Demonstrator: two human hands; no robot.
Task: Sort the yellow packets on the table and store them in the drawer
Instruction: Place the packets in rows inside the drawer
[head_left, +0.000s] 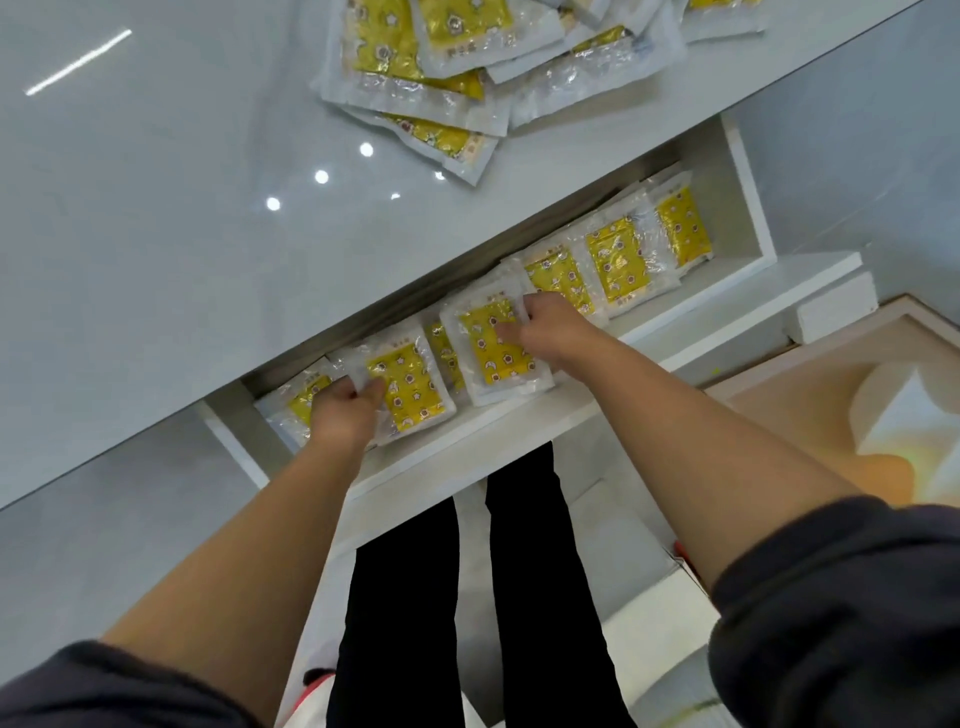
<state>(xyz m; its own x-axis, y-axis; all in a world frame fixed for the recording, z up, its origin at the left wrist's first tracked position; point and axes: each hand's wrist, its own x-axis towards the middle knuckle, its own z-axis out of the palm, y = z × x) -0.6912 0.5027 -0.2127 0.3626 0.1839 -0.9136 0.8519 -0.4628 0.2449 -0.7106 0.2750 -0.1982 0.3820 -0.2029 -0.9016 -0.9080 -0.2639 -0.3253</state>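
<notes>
Below, left hand (344, 413) and right hand (541, 328) pinch separate packets (415, 395) in the drawer (519, 427), half hidden under the table (156, 260).

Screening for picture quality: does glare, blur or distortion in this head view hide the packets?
Head view: bright spots and a streak of glare sit on the glossy table, clear of the packets; the wide-angle lens slants the drawer; the drawer packets and the table pile look sharp, the pile cropped at the top.

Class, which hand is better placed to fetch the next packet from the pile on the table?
Likely the right hand: it lies nearer the pile than the left hand, though each must first release its packet.
</notes>
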